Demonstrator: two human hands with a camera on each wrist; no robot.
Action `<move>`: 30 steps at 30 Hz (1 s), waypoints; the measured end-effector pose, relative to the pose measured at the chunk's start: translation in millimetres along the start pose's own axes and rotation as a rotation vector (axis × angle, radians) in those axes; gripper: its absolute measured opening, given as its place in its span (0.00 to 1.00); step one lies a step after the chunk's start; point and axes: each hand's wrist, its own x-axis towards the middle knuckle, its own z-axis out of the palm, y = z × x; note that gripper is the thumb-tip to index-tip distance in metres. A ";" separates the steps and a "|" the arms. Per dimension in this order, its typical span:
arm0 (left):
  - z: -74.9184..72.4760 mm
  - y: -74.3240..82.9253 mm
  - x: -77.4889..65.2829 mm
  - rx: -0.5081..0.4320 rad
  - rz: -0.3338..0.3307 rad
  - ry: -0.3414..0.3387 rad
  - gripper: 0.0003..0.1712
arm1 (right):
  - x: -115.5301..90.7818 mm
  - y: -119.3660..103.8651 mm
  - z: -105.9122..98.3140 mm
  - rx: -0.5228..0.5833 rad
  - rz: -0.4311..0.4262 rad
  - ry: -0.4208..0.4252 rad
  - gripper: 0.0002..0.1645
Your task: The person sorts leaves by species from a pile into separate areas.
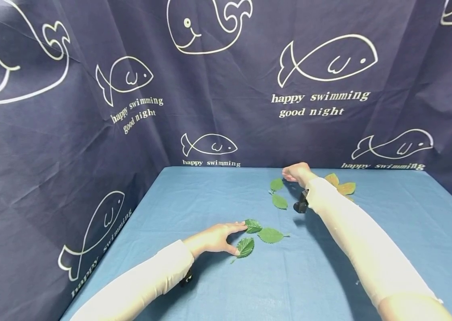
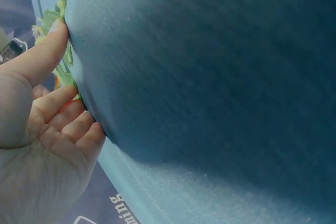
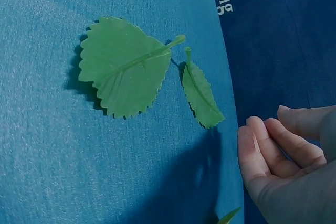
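Two serrated green leaves lie at the fingertips of my left hand. Its index finger touches the upper leaf, and its thumb rests at the edge of the lower leaf. A third, smoother green leaf lies just right of them. My right hand is near the cloth's back edge, fingers loosely bent with nothing between them. Close by on its left are two more green leaves, an upper one and a lower one; in the right wrist view their stems point toward each other.
Yellow-orange leaves lie behind the right forearm, partly hidden by the sleeve. Blue cloth covers the table. A dark curtain with white fish drawings hangs along the back and sides. Black wrist cameras sit under the cuffs.
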 end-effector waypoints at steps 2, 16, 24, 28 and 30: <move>0.1 0.4 0.2 -0.002 0.000 -0.002 0.46 | -1.5 -1.2 -0.4 0.007 0.009 -0.015 0.28; -1.1 0.1 0.6 0.026 0.035 0.004 0.46 | -12.9 4.3 -1.5 -0.037 -0.003 -0.085 0.27; 0.9 -0.9 1.1 0.036 0.033 0.011 0.45 | -24.0 4.1 -3.8 -0.050 -0.051 -0.132 0.27; 1.2 -1.2 1.5 0.025 0.027 0.009 0.45 | -29.5 5.4 -3.1 -0.096 -0.070 -0.163 0.27; 1.2 -1.0 1.2 0.019 0.025 0.005 0.46 | -31.3 6.8 -3.2 -0.105 -0.070 -0.171 0.26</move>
